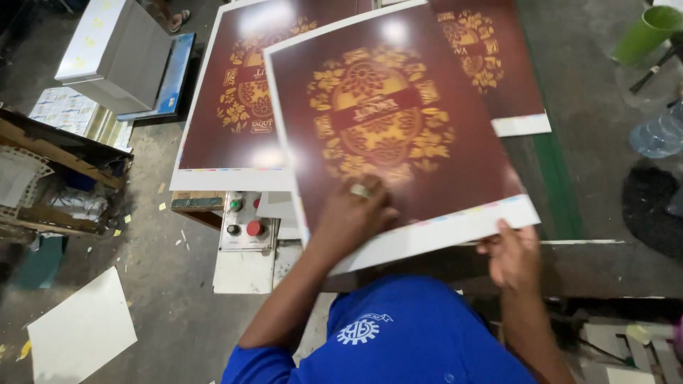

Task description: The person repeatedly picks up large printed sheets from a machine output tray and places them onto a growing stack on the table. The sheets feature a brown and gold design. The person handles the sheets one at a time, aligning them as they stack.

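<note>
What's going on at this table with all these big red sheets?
A person in a blue shirt is handling a large dark red printed sheet with a gold design. The left hand lies flat on top of it; the right hand grips its white lower edge. More such sheets lie beneath, beside a control box.

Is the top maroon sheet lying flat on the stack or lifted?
Lifted and skewed: the top maroon sheet sits angled over the stack, left hand on it, right hand gripping its edge.
</note>
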